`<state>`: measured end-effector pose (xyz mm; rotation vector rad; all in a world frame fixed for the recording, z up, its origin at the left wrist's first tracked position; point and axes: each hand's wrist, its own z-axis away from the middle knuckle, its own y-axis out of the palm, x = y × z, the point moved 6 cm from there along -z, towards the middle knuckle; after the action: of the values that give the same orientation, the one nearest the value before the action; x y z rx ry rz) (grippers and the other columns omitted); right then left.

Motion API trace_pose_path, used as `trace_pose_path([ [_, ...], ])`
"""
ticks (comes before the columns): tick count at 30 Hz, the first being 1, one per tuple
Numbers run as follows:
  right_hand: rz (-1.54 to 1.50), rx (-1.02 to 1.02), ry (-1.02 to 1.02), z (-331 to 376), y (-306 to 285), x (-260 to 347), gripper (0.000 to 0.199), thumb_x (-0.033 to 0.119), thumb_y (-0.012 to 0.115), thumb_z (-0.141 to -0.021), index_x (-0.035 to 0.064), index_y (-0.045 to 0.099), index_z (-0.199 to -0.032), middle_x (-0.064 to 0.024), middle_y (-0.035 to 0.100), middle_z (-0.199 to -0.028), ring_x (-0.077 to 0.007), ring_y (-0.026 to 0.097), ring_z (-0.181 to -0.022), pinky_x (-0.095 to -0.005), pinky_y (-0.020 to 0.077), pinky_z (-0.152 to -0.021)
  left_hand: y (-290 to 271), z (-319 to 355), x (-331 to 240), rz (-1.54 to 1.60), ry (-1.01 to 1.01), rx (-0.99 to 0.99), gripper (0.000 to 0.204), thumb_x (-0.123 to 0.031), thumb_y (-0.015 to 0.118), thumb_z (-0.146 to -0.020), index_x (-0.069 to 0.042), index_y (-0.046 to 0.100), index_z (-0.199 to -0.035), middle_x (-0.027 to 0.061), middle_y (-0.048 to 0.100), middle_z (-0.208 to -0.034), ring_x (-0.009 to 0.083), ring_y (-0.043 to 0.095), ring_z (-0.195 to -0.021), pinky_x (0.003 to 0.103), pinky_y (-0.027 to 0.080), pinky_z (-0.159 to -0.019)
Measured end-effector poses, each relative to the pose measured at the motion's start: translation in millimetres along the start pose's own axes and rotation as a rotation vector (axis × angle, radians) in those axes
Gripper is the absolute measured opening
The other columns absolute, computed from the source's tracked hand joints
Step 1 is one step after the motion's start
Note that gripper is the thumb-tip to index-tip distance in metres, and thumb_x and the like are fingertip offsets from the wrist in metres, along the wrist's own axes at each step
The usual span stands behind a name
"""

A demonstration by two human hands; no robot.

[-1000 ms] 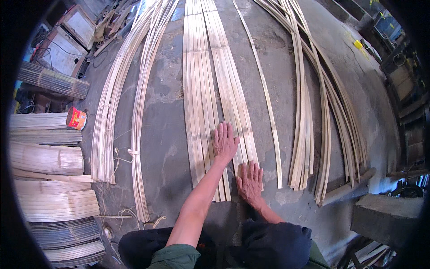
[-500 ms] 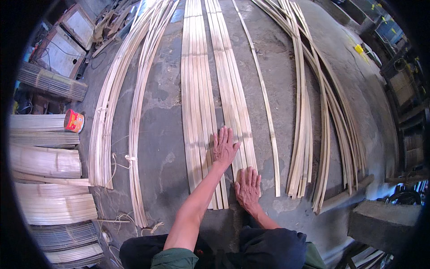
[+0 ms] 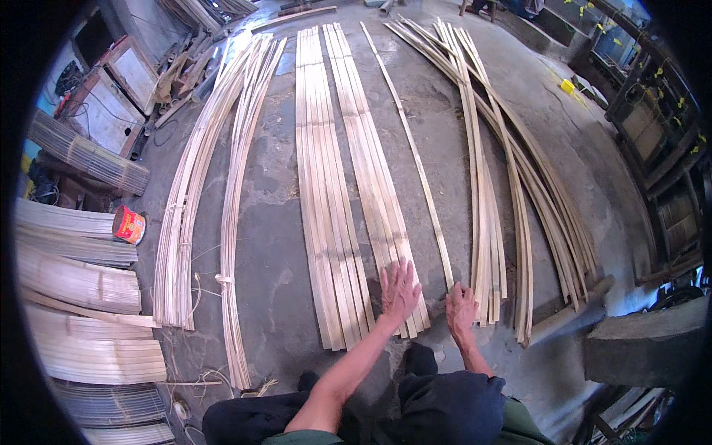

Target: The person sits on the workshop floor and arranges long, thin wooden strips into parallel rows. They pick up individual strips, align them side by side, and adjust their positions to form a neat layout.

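My left hand (image 3: 399, 291) lies with fingers spread on the near part of a flat row of pale bamboo strips (image 3: 371, 185). Just right of it, my right hand (image 3: 461, 308) has its fingers curled at the near end of a single narrow bamboo strip (image 3: 420, 159), seemingly pinching it. That strip lies apart from the row, angled away toward the far side. A second flat row of strips (image 3: 322, 178) sits to the left of the first, with a wedge of floor between them.
Tied strip bundles (image 3: 231, 297) lie at left; loose, crossing strips (image 3: 486, 222) lie at right. Stacked slatted pieces (image 3: 89, 282) line the left side, with a red tin (image 3: 129, 225) beside them. A concrete block (image 3: 645, 343) stands near right.
My right hand has left the row and moved right to the single strip's near end. My left hand has shifted right along the row. The view now takes in more of the far floor.
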<state>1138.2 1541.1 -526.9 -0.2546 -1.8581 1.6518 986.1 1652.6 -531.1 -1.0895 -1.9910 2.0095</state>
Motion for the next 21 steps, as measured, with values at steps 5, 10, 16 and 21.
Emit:
trace_pose_path([
  [5, -0.123, 0.011, -0.066, -5, -2, -10, 0.032, 0.015, 0.059, -0.088, 0.0040, 0.057, -0.118, -0.0198, 0.058, -0.097, -0.0384, 0.058, -0.092, -0.0470, 0.0471, -0.078, 15, 35, -26, -0.002, 0.037, 0.049, 0.069, -0.038, 0.054, -0.091, -0.006, 0.033, -0.148, 0.0114, 0.025, -0.156, 0.0280, 0.019, -0.146, 0.051, 0.010, -0.118],
  [10, -0.250, -0.029, 0.097, -3, -20, -12, 0.022, 0.012, 0.054, -0.094, 0.0013, 0.060, -0.112, -0.0209, 0.065, -0.089, -0.0386, 0.063, -0.080, -0.0437, 0.0507, -0.068, 14, 41, -22, -0.070, 0.090, 0.039, 0.069, -0.041, 0.054, -0.089, -0.006, 0.035, -0.146, 0.0107, 0.025, -0.157, 0.0278, 0.017, -0.146, 0.052, 0.009, -0.118],
  [16, -0.652, -0.133, 0.017, 9, -42, 32, 0.027, 0.014, 0.060, -0.094, 0.0030, 0.060, -0.119, -0.0241, 0.065, -0.085, -0.0293, 0.068, -0.071, -0.0378, 0.0508, -0.062, 15, 41, -25, -0.071, 0.100, 0.047, 0.068, -0.041, 0.050, -0.093, -0.004, 0.031, -0.148, 0.0119, 0.023, -0.157, 0.0293, 0.017, -0.146, 0.053, 0.011, -0.117],
  [21, -0.587, 0.033, 0.051, 1, 3, 46, 0.040, 0.021, 0.058, -0.096, 0.0050, 0.055, -0.133, -0.0273, 0.065, -0.086, -0.0236, 0.067, -0.074, -0.0372, 0.0511, -0.066, 15, 38, -18, -0.054, 0.080, 0.037, 0.065, -0.037, 0.046, -0.095, -0.002, 0.031, -0.147, 0.0139, 0.024, -0.156, 0.0295, 0.019, -0.145, 0.050, 0.012, -0.118],
])
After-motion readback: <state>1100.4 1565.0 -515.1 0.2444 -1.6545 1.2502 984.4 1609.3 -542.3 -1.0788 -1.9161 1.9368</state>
